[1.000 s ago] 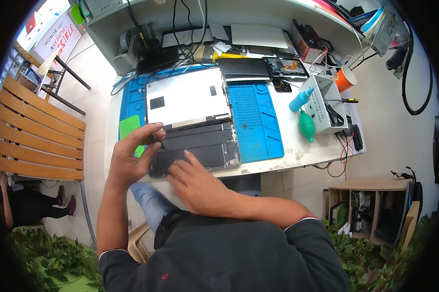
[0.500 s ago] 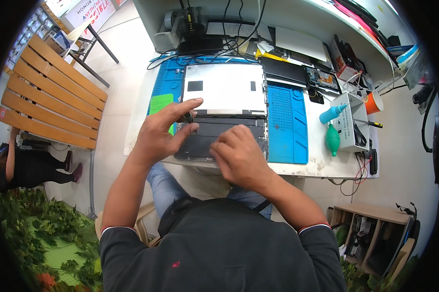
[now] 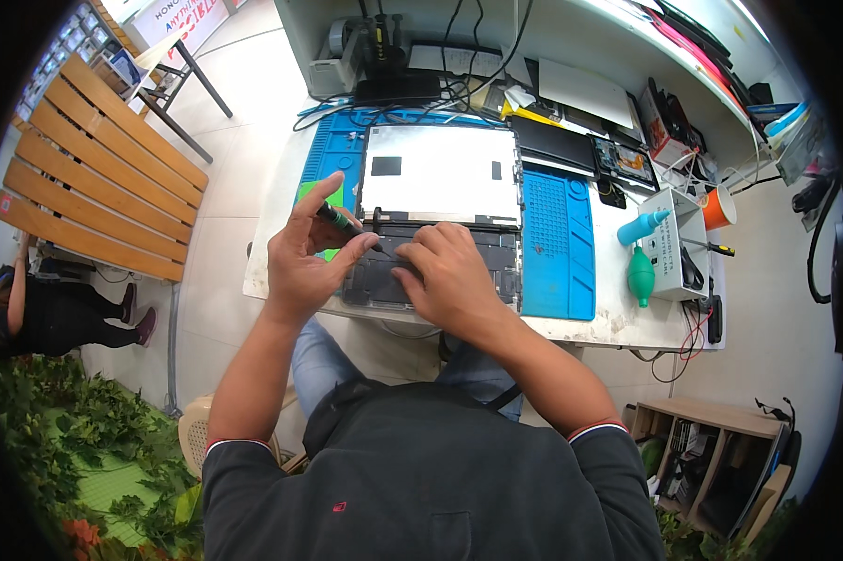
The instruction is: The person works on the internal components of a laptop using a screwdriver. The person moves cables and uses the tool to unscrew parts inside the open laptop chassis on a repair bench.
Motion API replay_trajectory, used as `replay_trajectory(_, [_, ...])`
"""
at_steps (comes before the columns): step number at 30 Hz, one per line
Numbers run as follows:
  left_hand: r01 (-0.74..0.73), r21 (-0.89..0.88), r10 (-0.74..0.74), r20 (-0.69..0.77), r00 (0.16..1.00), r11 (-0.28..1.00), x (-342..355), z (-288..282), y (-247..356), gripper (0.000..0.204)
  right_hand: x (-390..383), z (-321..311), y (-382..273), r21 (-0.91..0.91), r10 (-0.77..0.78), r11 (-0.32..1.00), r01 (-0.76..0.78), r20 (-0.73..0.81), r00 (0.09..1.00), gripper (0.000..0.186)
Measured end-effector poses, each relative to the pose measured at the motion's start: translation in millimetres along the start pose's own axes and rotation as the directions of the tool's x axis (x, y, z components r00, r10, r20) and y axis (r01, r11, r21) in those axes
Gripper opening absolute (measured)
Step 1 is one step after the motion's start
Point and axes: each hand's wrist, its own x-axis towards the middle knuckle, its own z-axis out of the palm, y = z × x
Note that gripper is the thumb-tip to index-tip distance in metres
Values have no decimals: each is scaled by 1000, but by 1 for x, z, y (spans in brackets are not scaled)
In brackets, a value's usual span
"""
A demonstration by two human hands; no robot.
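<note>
Orange-brown wooden slats form a seat [image 3: 103, 178] at the far left, and below it stands another person in dark clothing [image 3: 61, 309], partly cut off by the curved edge of the view. To the right is a white surface [image 3: 618, 318], on which lies a bright blue textured work mat [image 3: 557, 271]. A flat bright green piece [image 3: 335, 197] shows beside the wearer's left hand [image 3: 300, 266]. That hand grips a slim black-and-green screwdriver [image 3: 340, 219] between thumb and fingers, tilted down to the right over an opened flat electronic device. The device lies on the mat, in front of the wearer: its dark inner half [image 3: 370, 292] is nearer the body, and its silvery rectangular panel [image 3: 445, 173] lies beyond. Whether the screwdriver's tip touches the dark half is unclear. The right hand [image 3: 454, 280] is over that half, fingers curled and bunched beside the tip; whether it pinches something small cannot be told. Behind, to the right, sits a thin black gadget with its inner parts exposed [image 3: 627, 161]. Farther right are a light-blue squeeze bottle [image 3: 644, 227], a green rubber bulb [image 3: 640, 278] just below it, a white cardboard box [image 3: 665, 245] and an orange cup [image 3: 718, 207].
</note>
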Motion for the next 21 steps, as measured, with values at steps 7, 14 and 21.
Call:
replay_trajectory(7, [3, 20, -2, -57, 998, 1000, 0, -7, 4, 86, 2, -4, 3, 86, 58, 995, -51, -79, 995, 11])
replay_trajectory(14, [-54, 99, 55, -5, 998, 994, -6, 1, -4, 83, -11, -30, 12, -25, 103, 994, -105, -73, 992, 12])
replay_trajectory(21, [-97, 151, 92, 40, 995, 984, -6, 3, -7, 84, -21, -34, 9, -91, 57, 994, -58, -17, 998, 20])
